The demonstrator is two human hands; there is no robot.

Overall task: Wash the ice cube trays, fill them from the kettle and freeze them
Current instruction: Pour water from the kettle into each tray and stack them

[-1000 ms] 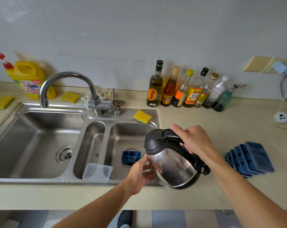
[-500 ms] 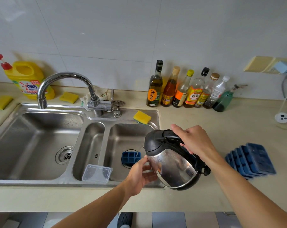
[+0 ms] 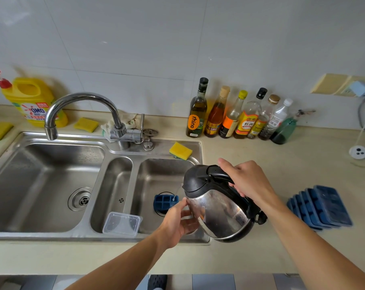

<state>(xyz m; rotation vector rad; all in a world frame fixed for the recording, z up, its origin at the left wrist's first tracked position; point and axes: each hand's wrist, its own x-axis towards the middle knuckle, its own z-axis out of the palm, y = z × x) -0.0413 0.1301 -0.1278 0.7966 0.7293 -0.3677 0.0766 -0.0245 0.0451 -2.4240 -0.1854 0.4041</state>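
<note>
Labels: detergent jug (image 3: 34, 101) reads "OMO"; oil bottle (image 3: 196, 114) "rhino"; clear bottle (image 3: 247, 120) "料酒".
Right hand (image 3: 248, 181): your fingers curl round the tilted kettle (image 3: 217, 208) handle.
Left hand (image 3: 177, 222): relaxed fingers rest against its steel side.
Ice cube tray (image 3: 164, 203): in the right sink basin (image 3: 156, 176), below the spout.
Change: grip and tilt match half a second ago.

A steel kettle (image 3: 219, 214) with a black lid and handle tilts spout-left over the right sink basin (image 3: 156, 174). A dark blue ice cube tray (image 3: 165, 203) lies in that basin. More blue trays (image 3: 321, 208) lean stacked on the counter (image 3: 282, 164).
</note>
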